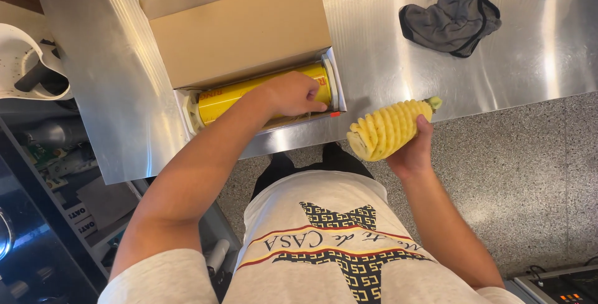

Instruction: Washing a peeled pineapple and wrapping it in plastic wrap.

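Observation:
My right hand [412,152] grips a peeled yellow pineapple [386,128] with spiral cuts, held sideways just off the near edge of the steel counter [386,61]. My left hand [291,94] reaches into an open cardboard dispenser box [240,30] and rests on the yellow roll of cling film [233,95] inside it, fingers pinching near the roll's right end. The box lid stands folded back.
A crumpled grey cloth [450,20] lies on the counter at the far right. A white container [22,61] sits at the left. Lower shelves with bottles and boxes are at the lower left. The floor is speckled grey stone.

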